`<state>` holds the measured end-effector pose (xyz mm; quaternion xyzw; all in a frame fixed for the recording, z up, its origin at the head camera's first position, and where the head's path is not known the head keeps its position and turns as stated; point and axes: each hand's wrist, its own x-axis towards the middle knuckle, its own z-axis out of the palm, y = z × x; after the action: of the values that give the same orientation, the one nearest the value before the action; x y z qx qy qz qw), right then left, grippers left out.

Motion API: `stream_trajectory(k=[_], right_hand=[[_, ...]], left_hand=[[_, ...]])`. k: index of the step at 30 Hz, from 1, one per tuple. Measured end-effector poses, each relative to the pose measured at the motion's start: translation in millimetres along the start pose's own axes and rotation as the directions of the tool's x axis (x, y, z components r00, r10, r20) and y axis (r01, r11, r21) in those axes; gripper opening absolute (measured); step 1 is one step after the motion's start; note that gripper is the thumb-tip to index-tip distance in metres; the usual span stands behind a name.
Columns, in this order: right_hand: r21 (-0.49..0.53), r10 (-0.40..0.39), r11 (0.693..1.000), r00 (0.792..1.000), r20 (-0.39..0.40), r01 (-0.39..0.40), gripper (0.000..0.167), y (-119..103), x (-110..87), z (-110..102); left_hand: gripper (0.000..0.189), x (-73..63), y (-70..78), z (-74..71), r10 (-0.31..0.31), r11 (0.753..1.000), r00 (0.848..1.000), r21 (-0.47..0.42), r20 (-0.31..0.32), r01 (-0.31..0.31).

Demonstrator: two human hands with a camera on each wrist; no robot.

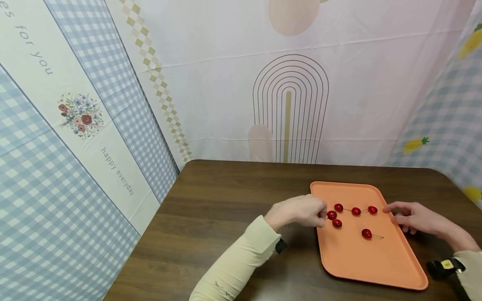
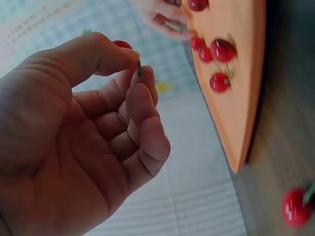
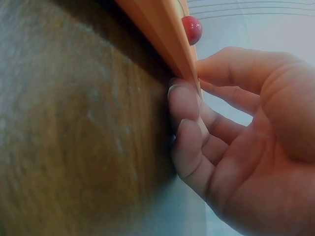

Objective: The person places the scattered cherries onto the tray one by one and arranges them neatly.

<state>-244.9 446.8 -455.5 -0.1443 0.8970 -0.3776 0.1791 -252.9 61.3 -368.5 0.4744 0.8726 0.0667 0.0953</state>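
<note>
My left hand [image 1: 301, 211] is over the near-left edge of an orange tray [image 1: 370, 263]. Between thumb and index finger it pinches a cherry [image 2: 122, 44] by its thin green stem [image 2: 140, 68]; the thumb hides most of that fruit in the left wrist view. Several red cherries lie on the tray, among them one [image 1: 367, 233] with its stem pointing right and another [image 1: 372, 210] near the right rim. My right hand [image 1: 419, 217] grips the tray's right rim, thumb and fingers on either side of it, as the right wrist view shows.
The tray rests on a dark brown wooden table [image 1: 211, 217]. Another stemmed cherry [image 2: 297, 206] shows against the table in the left wrist view. Behind the table hangs a pale printed cloth [image 1: 218, 104], with blue checked cloth [image 1: 34, 184] at the left.
</note>
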Motion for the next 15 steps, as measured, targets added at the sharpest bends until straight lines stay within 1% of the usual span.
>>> stream_trajectory(k=[3, 8, 12, 15], right_hand=[[0.005, -0.004, 1.0, 1.0, 0.002, 0.004, 0.032, 0, 0.0, 0], [0.01, 0.002, 1.0, 1.0, 0.007, -0.002, 0.038, -2, 0.1, -2], [0.01, -0.01, 1.0, 1.0, 0.001, 0.01, 0.036, -2, 0.5, -2], [0.017, -0.04, 0.999, 0.999, 0.001, 0.04, 0.03, -1, 1.3, 0]], left_hand=[[0.028, 10.6, 12.1, 3.1, 0.018, 1.0, 0.999, -0.003, 0.03, -0.018], [0.038, 30.9, 32.2, 9.0, 0.024, 1.0, 0.996, -0.021, 0.083, -0.022], [0.036, 50.7, 50.8, 16.0, -0.008, 0.999, 0.992, -0.051, 0.126, 0.014], [0.035, 64.1, 61.4, 21.3, -0.028, 0.997, 0.99, -0.07, 0.139, 0.039]])
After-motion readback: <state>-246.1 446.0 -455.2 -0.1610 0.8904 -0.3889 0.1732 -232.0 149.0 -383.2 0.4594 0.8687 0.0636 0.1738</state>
